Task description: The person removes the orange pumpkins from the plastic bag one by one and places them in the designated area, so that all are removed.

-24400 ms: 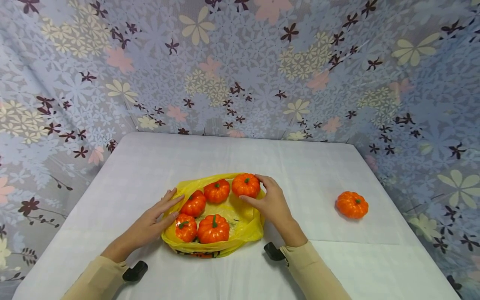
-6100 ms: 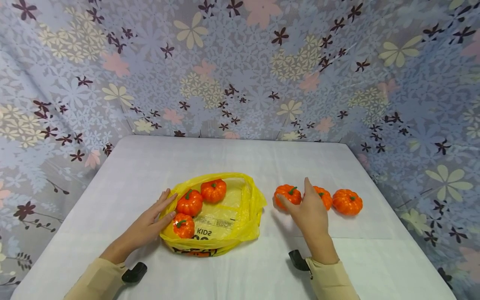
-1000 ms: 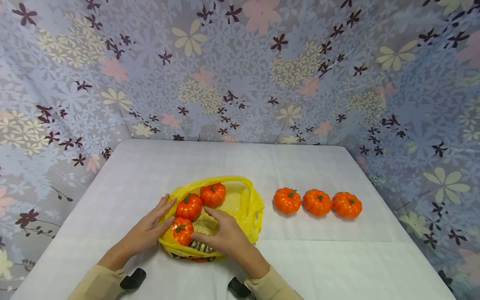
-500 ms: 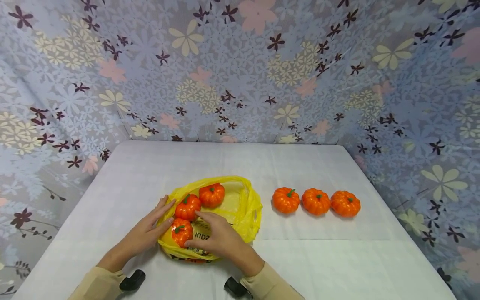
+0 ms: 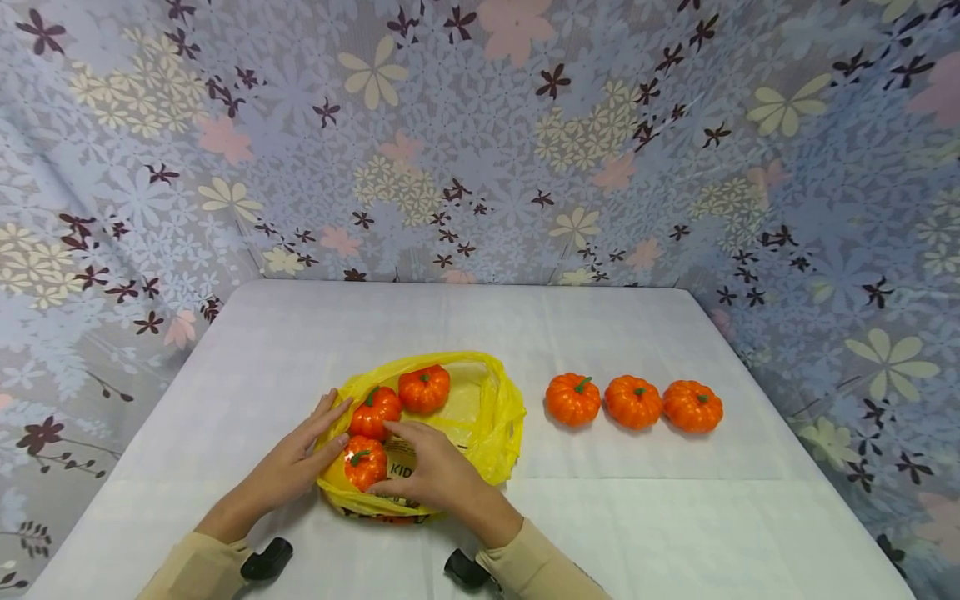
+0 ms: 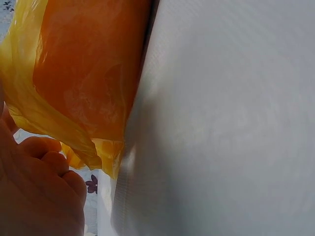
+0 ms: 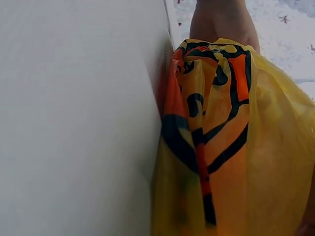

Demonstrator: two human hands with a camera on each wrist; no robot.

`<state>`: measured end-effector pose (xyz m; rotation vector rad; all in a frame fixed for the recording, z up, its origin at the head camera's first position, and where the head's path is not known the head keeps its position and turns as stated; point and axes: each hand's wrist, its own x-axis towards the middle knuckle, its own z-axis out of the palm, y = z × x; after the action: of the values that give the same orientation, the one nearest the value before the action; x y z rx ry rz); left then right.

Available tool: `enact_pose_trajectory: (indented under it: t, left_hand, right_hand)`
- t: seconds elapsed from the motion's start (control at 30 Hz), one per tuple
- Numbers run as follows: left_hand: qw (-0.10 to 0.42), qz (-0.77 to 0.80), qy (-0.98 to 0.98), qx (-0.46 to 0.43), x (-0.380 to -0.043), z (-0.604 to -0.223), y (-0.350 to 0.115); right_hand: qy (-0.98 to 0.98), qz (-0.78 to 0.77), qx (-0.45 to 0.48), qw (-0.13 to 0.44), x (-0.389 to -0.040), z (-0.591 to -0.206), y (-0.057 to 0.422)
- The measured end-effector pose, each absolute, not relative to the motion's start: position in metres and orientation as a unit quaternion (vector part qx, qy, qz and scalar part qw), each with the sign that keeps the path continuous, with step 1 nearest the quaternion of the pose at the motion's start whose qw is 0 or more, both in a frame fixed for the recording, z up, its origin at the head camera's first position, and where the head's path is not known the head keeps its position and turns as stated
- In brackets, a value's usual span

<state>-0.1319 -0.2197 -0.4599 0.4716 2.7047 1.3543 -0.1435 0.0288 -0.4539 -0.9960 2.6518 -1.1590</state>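
The right hand [image 5: 438, 471] is reached over the near rim of the yellow bag [image 5: 512, 425], with thumb and forefinger spread wide in a curve about the front pumpkin [image 5: 365, 464]. The thumb is laid by its near edge, the forefinger tip beside the middle pumpkin [image 5: 375, 412]; whether the front pumpkin is firmly gripped cannot be told, as the other fingertips are hidden. The left hand [image 5: 296, 458] is rested against the bag's left side, its fingers extended, with the thumb and forefinger tips laid over the rim; no pumpkin is held by it.

Just beyond the right fingertips, the front pumpkin is crowded by the middle pumpkin, behind which the back pumpkin [image 5: 424, 389] is lodged, farther from the fingers. Well to the right of the right fingers, three pumpkins [image 5: 633, 402] are set in a row on the white cloth [image 5: 615, 533]. Black devices [image 5: 267, 558] are worn at both wrists, by the beige sleeves [image 5: 197, 571].

Beneath the right fingers, "KID" can be read inside the bag, the lettering beyond being covered by the hand. Dark and orange printing is creased on the outer wall and cannot be read.
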Motion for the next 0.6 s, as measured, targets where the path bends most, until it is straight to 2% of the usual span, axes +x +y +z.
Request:
enact_pose_trajectory:
  t: [0.37,0.6]
  left_hand:
    - [0.043,0.446,0.881,0.154,-0.1306,-0.4602,-0.2203]
    - [0.045,0.446,0.881,0.152,-0.1307,-0.4595,-0.2197]
  right_hand:
    - [0.853,-0.349,-0.389,0.018,-0.1459,-0.4584,0.0236]
    - [0.843,-0.370,-0.390,0.010,-0.1470,-0.4607,0.0247]
